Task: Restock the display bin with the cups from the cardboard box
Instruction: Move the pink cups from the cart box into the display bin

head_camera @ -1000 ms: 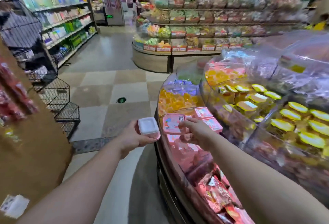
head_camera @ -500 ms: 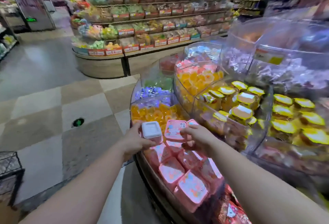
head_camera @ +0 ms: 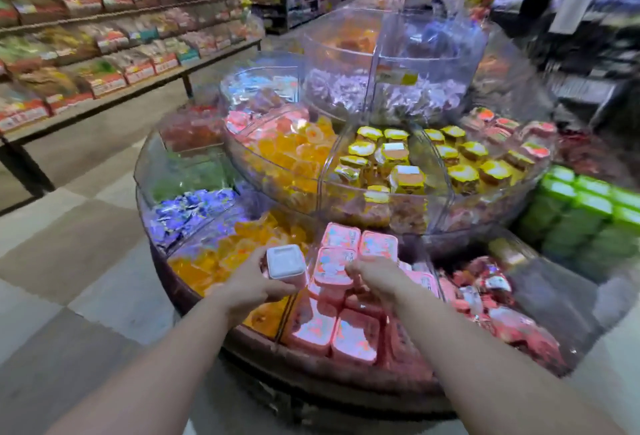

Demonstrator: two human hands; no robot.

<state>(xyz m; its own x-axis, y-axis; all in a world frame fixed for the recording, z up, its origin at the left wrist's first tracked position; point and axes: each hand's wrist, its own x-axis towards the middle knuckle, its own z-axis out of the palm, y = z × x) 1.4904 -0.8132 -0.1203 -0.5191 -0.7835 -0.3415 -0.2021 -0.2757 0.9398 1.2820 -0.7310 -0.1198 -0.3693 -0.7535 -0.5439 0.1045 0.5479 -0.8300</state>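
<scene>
Over the pink compartment of the display bin (head_camera: 221, 341), already well stocked with pink cups (head_camera: 353, 334), the left hand (head_camera: 249, 287) grips an inverted cup (head_camera: 286, 263) while the right hand (head_camera: 375, 275) pinches another (head_camera: 334, 266) into place; the cardboard box is out of view.

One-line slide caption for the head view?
Left hand holds a cup beside pink cups that the right hand arranges.

Dim shop light; bins (head_camera: 346, 171) beyond the hands glow and show glare; shelves (head_camera: 104, 36) far left are blurred, edges bent.
</scene>
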